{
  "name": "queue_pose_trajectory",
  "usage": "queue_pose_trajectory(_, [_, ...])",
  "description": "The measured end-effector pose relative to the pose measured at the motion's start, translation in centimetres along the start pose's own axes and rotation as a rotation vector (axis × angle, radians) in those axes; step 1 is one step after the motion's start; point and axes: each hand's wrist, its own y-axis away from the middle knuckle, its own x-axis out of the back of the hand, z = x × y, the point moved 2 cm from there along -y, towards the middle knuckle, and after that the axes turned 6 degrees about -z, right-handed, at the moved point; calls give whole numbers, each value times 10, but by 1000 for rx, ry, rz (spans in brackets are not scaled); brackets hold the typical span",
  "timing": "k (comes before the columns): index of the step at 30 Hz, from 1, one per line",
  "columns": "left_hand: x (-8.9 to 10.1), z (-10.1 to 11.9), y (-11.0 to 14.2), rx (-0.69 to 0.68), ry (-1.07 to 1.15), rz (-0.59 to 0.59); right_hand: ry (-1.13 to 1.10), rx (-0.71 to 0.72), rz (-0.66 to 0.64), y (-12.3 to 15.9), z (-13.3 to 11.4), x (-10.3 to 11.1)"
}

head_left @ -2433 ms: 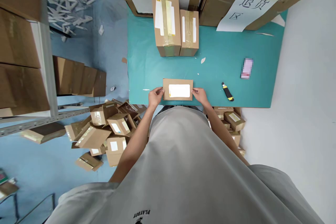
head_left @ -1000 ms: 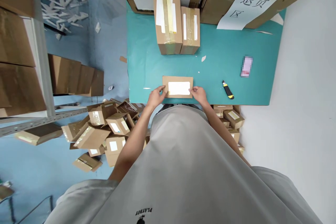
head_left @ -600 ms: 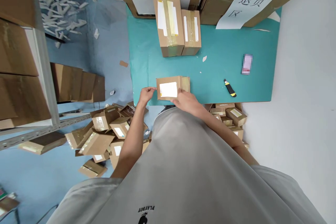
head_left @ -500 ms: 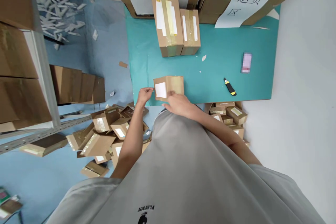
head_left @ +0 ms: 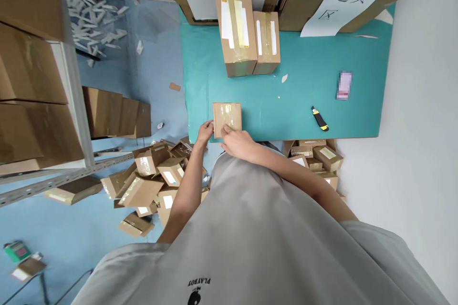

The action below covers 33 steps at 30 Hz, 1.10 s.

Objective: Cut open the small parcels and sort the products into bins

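A small cardboard box with clear tape across its upper face is at the near edge of the green table. At its left side, my left hand is closed, with the fingertips against the box. My right hand grips the near side, its fingers bent over the taped face and its thumb lower down. The underside of the box is hidden.
Two taped cartons, a larger one and a smaller one, stand at the back before big labelled boxes. A utility knife lies to the right. Loose boxes crowd the floor at left, near shelving.
The box has turned: its white-labelled side faced up before, and a taped face shows now. My left hand has come up against its side. The camera view has shifted slightly left.
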Motion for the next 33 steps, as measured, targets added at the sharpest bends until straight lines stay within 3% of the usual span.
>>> queue_pose_trajectory(4, [-8,2,0,71,41,14,-242,2,161,25,55,-7])
queue_pose_trajectory(8, [-22,11,0,54,28,5,-659,-24,336,36,130,-14])
queue_pose_trajectory(12, [-51,25,4,-9,-29,-51,-968,-195,446,32,205,-26])
queue_pose_trajectory(16, [-83,41,10,-26,-128,-96,-1147,-429,444,26,253,-40])
queue_pose_trajectory(20, [-96,61,5,13,-175,4,-1227,-486,468,16,267,-41])
queue_pose_trajectory(26, [-97,87,1,24,-229,66,-1408,-346,449,10,254,-33])
queue_pose_trajectory(33, [-84,78,37,-167,-138,109,-1267,-197,564,44,253,-38])
